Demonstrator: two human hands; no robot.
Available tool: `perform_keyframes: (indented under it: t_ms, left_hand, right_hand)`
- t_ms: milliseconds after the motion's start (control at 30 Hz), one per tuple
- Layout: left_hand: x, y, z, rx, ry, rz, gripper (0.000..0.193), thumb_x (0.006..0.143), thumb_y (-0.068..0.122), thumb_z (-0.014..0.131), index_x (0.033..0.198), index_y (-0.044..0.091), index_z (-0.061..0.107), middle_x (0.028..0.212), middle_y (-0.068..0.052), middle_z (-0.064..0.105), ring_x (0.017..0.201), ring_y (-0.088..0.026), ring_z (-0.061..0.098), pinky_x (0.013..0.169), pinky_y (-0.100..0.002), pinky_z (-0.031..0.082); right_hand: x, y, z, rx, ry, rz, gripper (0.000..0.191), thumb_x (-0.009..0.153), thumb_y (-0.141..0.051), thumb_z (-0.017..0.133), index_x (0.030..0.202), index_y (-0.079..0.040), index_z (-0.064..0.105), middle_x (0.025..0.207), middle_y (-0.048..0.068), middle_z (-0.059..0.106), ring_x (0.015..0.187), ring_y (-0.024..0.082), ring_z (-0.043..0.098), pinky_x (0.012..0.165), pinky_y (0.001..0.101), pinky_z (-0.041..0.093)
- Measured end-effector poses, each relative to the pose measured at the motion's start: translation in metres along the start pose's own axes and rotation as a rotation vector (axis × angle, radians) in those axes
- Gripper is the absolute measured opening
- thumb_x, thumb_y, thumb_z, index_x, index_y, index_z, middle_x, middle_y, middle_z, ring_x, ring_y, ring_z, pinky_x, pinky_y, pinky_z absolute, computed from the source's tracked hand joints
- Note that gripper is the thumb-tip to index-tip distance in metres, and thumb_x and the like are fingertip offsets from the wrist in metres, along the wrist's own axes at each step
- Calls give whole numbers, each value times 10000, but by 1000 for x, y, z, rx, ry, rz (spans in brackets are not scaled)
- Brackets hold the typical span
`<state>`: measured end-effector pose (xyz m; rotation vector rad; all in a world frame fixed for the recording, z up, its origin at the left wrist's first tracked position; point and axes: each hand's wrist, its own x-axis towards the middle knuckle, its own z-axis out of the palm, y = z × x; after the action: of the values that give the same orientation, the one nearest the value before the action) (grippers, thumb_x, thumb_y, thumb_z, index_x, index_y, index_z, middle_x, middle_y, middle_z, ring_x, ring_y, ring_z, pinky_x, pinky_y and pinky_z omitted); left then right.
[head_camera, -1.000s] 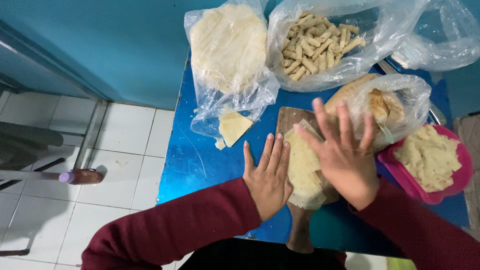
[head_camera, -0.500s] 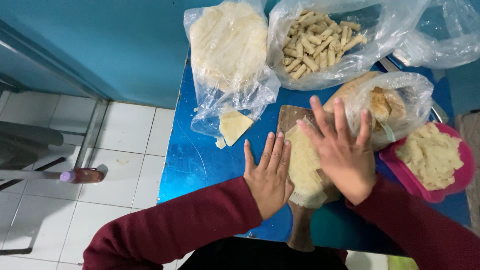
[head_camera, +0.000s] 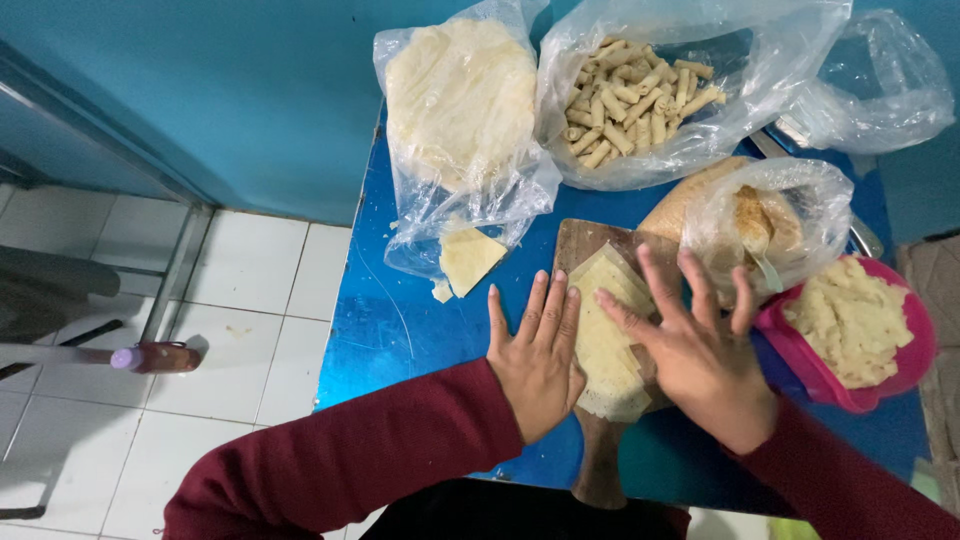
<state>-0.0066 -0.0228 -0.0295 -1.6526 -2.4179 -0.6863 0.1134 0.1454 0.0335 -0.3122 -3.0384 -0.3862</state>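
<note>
wrapper on board | bowl right | bags behind

Home kitchen: blue table, bagged pastry rolls, white floor tiles.

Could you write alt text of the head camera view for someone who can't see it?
Two hands, left hand and right hand, press flat on a pale wrapper sheet on a wooden board atop a blue table, with bags of wrappers and finished rolls behind.
</note>
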Motion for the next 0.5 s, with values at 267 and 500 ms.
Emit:
perform_keyframes:
  t_ms: [267,500]
  left_hand:
    - [0,0,1,-4,14,1,807,830,304,587,1520,-76,412,1634,-267,316,1552,-390,235,1154,-763,150]
    - [-1,1,4,-2,58,-2,780,840,284,582,1521,-64,430,1638,-255,330,1562,-379,243,1170,-758,149]
  right_hand:
    - [-19,2,-20,-311,10,2,575,937,-201,579,1474,-399,521,1731,59,279,1570,400,210,1195,697,82]
    - [0,-10,5,-422,77,-20,661,935,-228,584,1562,-424,512,1715,35,311,1549,356,250,1216,668,75]
